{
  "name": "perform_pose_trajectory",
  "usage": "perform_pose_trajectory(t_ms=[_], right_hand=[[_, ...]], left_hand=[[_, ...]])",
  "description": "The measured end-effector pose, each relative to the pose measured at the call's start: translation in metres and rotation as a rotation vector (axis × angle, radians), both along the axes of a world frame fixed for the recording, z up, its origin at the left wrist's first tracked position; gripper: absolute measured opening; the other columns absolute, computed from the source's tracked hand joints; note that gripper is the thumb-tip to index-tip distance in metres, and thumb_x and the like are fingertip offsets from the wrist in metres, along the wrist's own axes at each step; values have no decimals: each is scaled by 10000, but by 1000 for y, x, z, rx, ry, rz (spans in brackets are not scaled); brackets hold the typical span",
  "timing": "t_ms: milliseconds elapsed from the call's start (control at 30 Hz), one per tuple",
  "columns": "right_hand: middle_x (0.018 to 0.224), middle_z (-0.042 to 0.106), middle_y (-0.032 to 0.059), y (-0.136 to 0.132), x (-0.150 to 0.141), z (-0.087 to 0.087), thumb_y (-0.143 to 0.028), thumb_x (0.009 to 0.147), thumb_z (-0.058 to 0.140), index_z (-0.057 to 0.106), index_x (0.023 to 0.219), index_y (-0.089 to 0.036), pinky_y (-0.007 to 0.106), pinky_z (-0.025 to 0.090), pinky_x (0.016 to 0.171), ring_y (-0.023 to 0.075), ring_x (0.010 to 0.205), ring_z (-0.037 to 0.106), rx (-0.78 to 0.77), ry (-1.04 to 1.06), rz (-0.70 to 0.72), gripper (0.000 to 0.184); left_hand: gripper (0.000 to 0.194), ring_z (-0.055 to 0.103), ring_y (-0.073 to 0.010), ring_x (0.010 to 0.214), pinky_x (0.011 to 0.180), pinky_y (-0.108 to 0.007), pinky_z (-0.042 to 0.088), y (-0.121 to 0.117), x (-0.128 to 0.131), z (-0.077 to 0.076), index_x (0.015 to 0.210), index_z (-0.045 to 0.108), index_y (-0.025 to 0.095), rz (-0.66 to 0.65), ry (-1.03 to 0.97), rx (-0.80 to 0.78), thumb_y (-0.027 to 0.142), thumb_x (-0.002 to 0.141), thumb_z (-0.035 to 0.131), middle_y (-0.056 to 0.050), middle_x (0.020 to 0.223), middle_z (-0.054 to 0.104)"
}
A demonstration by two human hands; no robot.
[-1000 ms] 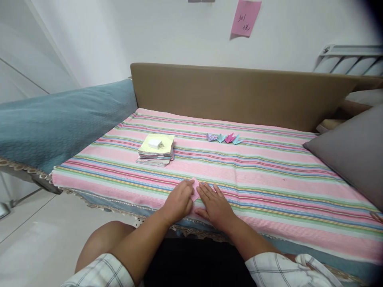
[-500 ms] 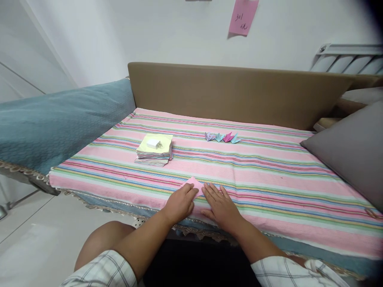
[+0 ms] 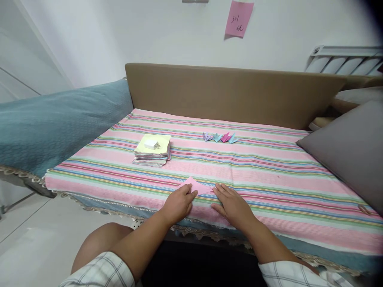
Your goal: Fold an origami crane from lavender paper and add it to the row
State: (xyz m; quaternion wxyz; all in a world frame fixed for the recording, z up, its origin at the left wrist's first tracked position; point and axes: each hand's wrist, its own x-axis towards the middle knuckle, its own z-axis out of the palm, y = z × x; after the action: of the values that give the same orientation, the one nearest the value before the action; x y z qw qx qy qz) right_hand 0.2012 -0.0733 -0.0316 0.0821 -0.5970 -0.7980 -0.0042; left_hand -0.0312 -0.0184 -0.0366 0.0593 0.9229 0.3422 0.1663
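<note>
A pink folded sheet of paper [image 3: 199,186] lies on the striped cloth in front of me, its upper edge rising to a point. My left hand [image 3: 178,203] presses down on its left part, fingers bent and thumb near the middle of the paper; some of the sheet is hidden beneath it. At the paper's right tip rests my right hand [image 3: 231,205], held flat with its fingers stretched out. Further back stand several small folded paper cranes [image 3: 225,137] in a row, lilac, light blue and magenta.
A stack of square paper [image 3: 152,157], yellow on top, carries a white plug adapter [image 3: 151,144]. A grey cushion [image 3: 350,147] lies at the right. Behind the striped cloth [image 3: 263,159] rises a brown backrest [image 3: 227,93]; a blue-covered armrest [image 3: 68,115] bounds the left.
My right hand has slid rightward along the paper to its right tip, uncovering more of the sheet. My left hand stays on the left part. The view has shifted slightly.
</note>
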Motion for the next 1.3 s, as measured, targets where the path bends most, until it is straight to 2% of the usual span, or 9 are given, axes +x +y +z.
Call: perform_pose_trajectory(t_ms=[133, 200, 300, 400, 667, 833, 1033, 1200, 1300], right_hand=[[1325, 501, 116, 0, -3, 5, -451, 915, 381, 573, 1205, -142, 452, 313, 1047, 260, 1235, 432, 193, 30, -35, 466], [1342, 485, 105, -1, -11, 4, -420, 919, 387, 541, 1240, -152, 447, 279, 1072, 242, 1259, 403, 265, 44, 69, 445], [1384, 435, 93, -2, -26, -3, -448, 899, 419, 431, 1337, -163, 465, 229, 1095, 243, 1326, 296, 260, 21, 262, 523], [1414, 388, 100, -1, -36, -11, -479, 885, 426, 345, 1386, -150, 472, 224, 1094, 246, 1334, 280, 202, 6, 300, 605], [1361, 467, 58, 0, -25, -9, -455, 916, 381, 468, 1304, -222, 504, 204, 1081, 235, 1292, 362, 113, 21, 157, 460], [1306, 528, 52, -1, -14, -3, -417, 920, 391, 548, 1229, -239, 481, 286, 1034, 245, 1238, 432, 119, 26, 60, 389], [1207, 602, 81, 0, -10, 0, -379, 924, 388, 658, 1012, -183, 448, 290, 1036, 246, 1164, 489, 294, 107, -5, 346], [1383, 437, 96, 1, -28, -6, -436, 910, 393, 471, 1296, -145, 463, 206, 1090, 247, 1317, 304, 283, 46, 256, 490], [1432, 361, 93, 3, -35, -13, -487, 903, 374, 376, 1366, -131, 471, 193, 1096, 249, 1341, 260, 200, 8, 277, 584]], left_hand=[[526, 522, -227, 1054, 890, -371, 474, 0, 0, 1, 1224, 530, 205, -1, 40, 4, 81, 717, 467, -122, 1229, 483], [529, 521, -221, 1055, 897, -361, 469, 0, 1, 1, 1224, 529, 208, 2, 42, 1, 76, 715, 464, -116, 1226, 486], [527, 526, -210, 1041, 902, -350, 465, -1, 1, 1, 1215, 535, 228, 7, 26, -11, 73, 716, 465, -97, 1220, 490], [513, 528, -216, 1033, 902, -355, 467, 0, 1, 0, 1206, 543, 214, 1, 13, -8, 73, 719, 466, -103, 1208, 492], [545, 533, -211, 1024, 873, -352, 480, 0, -3, 2, 1229, 536, 242, -23, 4, -12, 77, 713, 484, -107, 1219, 481], [491, 541, -192, 980, 832, -327, 489, 1, -5, 1, 1179, 587, 298, -48, -36, -2, 105, 739, 485, -82, 1225, 475], [472, 541, -193, 968, 826, -321, 490, 2, -4, -2, 1179, 591, 307, -38, -46, 10, 118, 760, 488, -82, 1209, 475], [481, 527, -204, 999, 854, -337, 482, 1, -4, -2, 1197, 579, 277, -48, -1, 20, 112, 757, 476, -102, 1226, 458], [484, 526, -205, 997, 859, -336, 478, 0, -3, 1, 1202, 573, 266, -55, 15, 22, 111, 755, 472, -105, 1218, 462]])
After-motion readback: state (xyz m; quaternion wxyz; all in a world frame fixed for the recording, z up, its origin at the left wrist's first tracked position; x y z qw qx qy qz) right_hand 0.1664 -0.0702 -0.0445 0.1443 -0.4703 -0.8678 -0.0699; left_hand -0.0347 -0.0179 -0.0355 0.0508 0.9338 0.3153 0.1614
